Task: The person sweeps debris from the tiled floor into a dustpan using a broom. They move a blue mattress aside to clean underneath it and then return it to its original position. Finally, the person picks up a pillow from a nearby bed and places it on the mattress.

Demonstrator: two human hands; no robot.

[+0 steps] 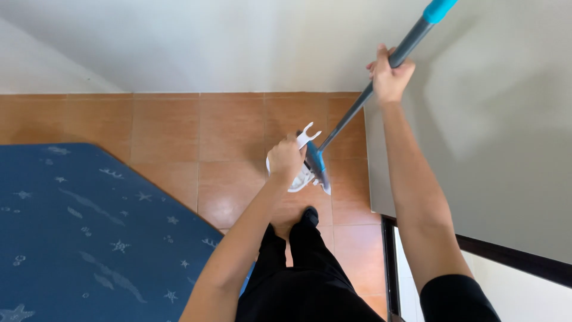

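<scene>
My right hand (390,73) grips the grey pole (357,107) of a mop high up, near its blue upper section (440,8). The pole slants down to the left, ending in a blue and white mop head (316,166) held off the floor. My left hand (286,160) is closed on the white part of that mop head, covering most of it; a white forked clip (307,135) sticks up just above my fingers.
A dark blue mattress (77,232) with a pale star and fish print fills the lower left. Orange-brown floor tiles (196,131) run to a white wall (208,42). A white door with a dark frame (476,149) stands at the right. My black-trousered legs (304,262) are below.
</scene>
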